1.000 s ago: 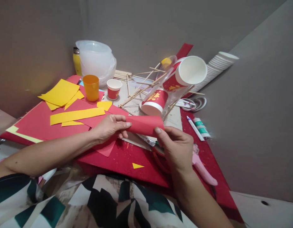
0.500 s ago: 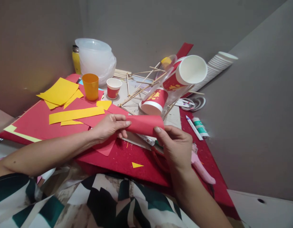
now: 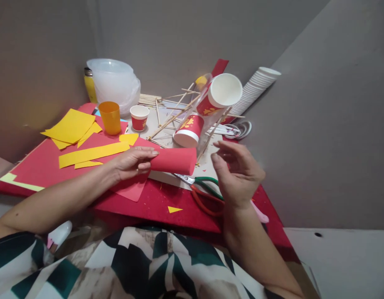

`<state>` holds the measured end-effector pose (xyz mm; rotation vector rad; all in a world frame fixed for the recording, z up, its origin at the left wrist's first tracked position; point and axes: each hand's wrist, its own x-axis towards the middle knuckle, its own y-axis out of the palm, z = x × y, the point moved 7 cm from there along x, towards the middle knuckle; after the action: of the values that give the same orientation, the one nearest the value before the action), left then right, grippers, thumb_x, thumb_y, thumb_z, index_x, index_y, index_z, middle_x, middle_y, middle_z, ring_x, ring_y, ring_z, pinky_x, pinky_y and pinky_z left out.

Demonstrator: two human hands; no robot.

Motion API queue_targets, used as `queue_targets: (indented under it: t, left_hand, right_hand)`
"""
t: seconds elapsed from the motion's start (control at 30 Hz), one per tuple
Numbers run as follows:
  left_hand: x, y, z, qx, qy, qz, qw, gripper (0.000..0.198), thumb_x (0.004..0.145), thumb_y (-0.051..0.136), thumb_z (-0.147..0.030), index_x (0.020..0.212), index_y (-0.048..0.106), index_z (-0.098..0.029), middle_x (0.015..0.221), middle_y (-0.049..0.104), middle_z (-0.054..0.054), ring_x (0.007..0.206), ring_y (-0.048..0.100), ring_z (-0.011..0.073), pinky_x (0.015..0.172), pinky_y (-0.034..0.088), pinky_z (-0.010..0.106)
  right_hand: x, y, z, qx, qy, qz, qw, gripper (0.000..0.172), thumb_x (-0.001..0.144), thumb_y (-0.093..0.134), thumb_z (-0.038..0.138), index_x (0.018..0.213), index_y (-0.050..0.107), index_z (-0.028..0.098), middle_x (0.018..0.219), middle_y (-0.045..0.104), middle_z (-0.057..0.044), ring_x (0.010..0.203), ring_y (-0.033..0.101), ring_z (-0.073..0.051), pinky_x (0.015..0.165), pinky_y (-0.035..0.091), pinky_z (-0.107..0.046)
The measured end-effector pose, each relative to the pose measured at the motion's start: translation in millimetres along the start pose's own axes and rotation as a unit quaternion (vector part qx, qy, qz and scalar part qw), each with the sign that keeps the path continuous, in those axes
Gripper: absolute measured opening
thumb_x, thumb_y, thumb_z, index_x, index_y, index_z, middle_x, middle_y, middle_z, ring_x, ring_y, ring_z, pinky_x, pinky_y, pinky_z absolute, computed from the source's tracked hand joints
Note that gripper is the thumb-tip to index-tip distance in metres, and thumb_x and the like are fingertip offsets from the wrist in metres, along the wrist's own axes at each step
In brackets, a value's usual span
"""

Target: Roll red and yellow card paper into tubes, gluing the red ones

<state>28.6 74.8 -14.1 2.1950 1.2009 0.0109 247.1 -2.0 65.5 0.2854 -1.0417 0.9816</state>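
A rolled tube of red paper (image 3: 176,161) lies level in front of me, its left end pinched in my left hand (image 3: 134,162). To the right of the tube, my right hand (image 3: 237,172) is lifted off it, thumb and fingers apart and holding nothing. Scissors (image 3: 206,189) with one green and one red-orange handle rest on the table under and right of the tube, partly behind my right wrist. Just beyond the tube stands a stick frame (image 3: 176,120) with two red-and-white paper cups (image 3: 189,129) tilted in clear plastic.
Red sheets (image 3: 39,162) and yellow paper pieces (image 3: 75,124) cover the left side. An orange cup (image 3: 109,118), a small paper cup (image 3: 139,118) and a translucent bucket (image 3: 112,83) stand behind. A stack of white cups (image 3: 256,89) leans at the right wall near a coiled cable (image 3: 242,129).
My right hand has let go of the red paper tube and moved right, its fingers spreading. The tube stays in my left hand. More of the scissors shows, and the view has shifted slightly.
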Motion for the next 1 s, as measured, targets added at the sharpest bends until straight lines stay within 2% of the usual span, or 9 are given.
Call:
queue_targets:
  t: [0.1, 0.23, 0.4, 0.53, 0.6, 0.67, 0.8, 0.9, 1.0]
  left_hand:
    - [-1.0, 2.1, -0.8, -0.003, 0.000, 0.012, 1.000, 0.025, 0.076, 0.075, -0.013, 0.059, 0.056, -0.014, 0.044, 0.038, -0.007, 0.034, 0.028, 0.0009, 0.034, 0.024, 0.010]
    - [-0.4, 5.0, 1.8, -0.003, -0.006, 0.029, 1.000, 0.020, 0.076, 0.074, -0.012, 0.063, 0.059, -0.013, 0.048, 0.042, -0.006, 0.036, 0.028, 0.0000, 0.034, 0.024, 0.009]
    - [-1.9, 9.2, 10.5, 0.012, -0.032, 0.049, 0.998, 0.019, 0.074, 0.077, -0.014, 0.063, 0.061, -0.010, 0.050, 0.042, -0.005, 0.037, 0.028, -0.0008, 0.035, 0.023, 0.010]
    - [-4.9, 12.1, 14.9, 0.021, -0.048, 0.055, 0.997, 0.017, 0.074, 0.077, -0.016, 0.064, 0.064, -0.010, 0.046, 0.040, -0.006, 0.037, 0.027, 0.0001, 0.035, 0.022, 0.011]
    - [-4.5, 11.8, 16.1, 0.032, -0.050, 0.053, 0.997, 0.019, 0.075, 0.077, -0.021, 0.064, 0.065, -0.011, 0.043, 0.039, -0.005, 0.035, 0.028, 0.0018, 0.035, 0.024, 0.013]
    - [-2.0, 8.5, 15.0, 0.043, -0.036, 0.042, 0.998, 0.022, 0.077, 0.075, -0.026, 0.064, 0.065, -0.012, 0.041, 0.041, -0.004, 0.034, 0.031, 0.0037, 0.033, 0.026, 0.015]
    - [4.6, -3.4, 5.4, 0.052, 0.039, 0.001, 0.998, 0.021, 0.076, 0.078, -0.026, 0.065, 0.066, -0.012, 0.051, 0.057, 0.000, 0.036, 0.042, 0.0038, 0.035, 0.033, 0.014]
    - [5.1, -5.8, -1.9, 0.056, 0.089, 0.002, 0.994, 0.024, 0.067, 0.086, -0.022, 0.086, 0.074, -0.015, 0.071, 0.070, 0.001, 0.054, 0.060, 0.0075, 0.048, 0.047, 0.015]
    - [0.8, 6.2, -4.4, 0.064, 0.114, 0.065, 0.989, 0.052, 0.060, 0.092, -0.022, 0.109, 0.074, -0.019, 0.102, 0.076, 0.006, 0.085, 0.071, 0.0165, 0.070, 0.057, 0.023]
  right_hand:
    - [7.0, 2.6, 25.8, -0.073, -0.137, 0.094, 0.983, 0.056, 0.085, 0.073, 0.019, 0.137, 0.060, 0.032, 0.132, 0.066, -0.011, 0.117, 0.066, -0.029, 0.087, 0.060, -0.044]
    - [8.6, 13.0, 53.8, -0.133, -0.264, 0.202, 0.934, 0.063, 0.086, 0.071, 0.014, 0.144, 0.053, 0.031, 0.139, 0.061, -0.014, 0.128, 0.059, -0.030, 0.104, 0.052, -0.051]
    - [6.2, 29.1, 62.4, -0.128, -0.344, 0.244, 0.897, 0.037, 0.092, 0.064, 0.016, 0.126, 0.066, 0.030, 0.131, 0.069, -0.011, 0.120, 0.065, -0.026, 0.097, 0.055, -0.045]
    - [0.4, 37.1, 62.2, -0.064, -0.381, 0.285, 0.877, 0.024, 0.092, 0.063, 0.013, 0.111, 0.073, 0.022, 0.104, 0.079, -0.011, 0.093, 0.073, -0.023, 0.077, 0.057, -0.036]
    - [3.7, 36.9, 57.1, -0.026, -0.336, 0.301, 0.892, 0.025, 0.091, 0.060, 0.011, 0.109, 0.074, 0.020, 0.095, 0.080, -0.011, 0.084, 0.075, -0.021, 0.071, 0.058, -0.033]
    - [11.5, 33.8, 47.5, 0.002, -0.243, 0.301, 0.922, 0.026, 0.089, 0.060, 0.010, 0.106, 0.077, 0.021, 0.094, 0.081, -0.009, 0.082, 0.076, -0.019, 0.071, 0.059, -0.030]
    - [25.5, 21.2, 12.7, 0.045, 0.061, 0.232, 0.970, 0.021, 0.078, 0.066, 0.010, 0.087, 0.082, 0.023, 0.082, 0.081, -0.001, 0.073, 0.074, -0.018, 0.068, 0.058, -0.028]
    - [20.4, 18.3, -9.1, 0.112, 0.249, 0.180, 0.945, 0.009, 0.071, 0.075, 0.020, 0.077, 0.082, 0.022, 0.069, 0.077, 0.001, 0.062, 0.069, -0.017, 0.061, 0.056, -0.028]
    - [11.7, 27.2, -16.4, 0.162, 0.314, 0.187, 0.917, 0.009, 0.067, 0.081, 0.028, 0.071, 0.081, 0.021, 0.058, 0.070, 0.002, 0.053, 0.061, -0.014, 0.053, 0.050, -0.026]
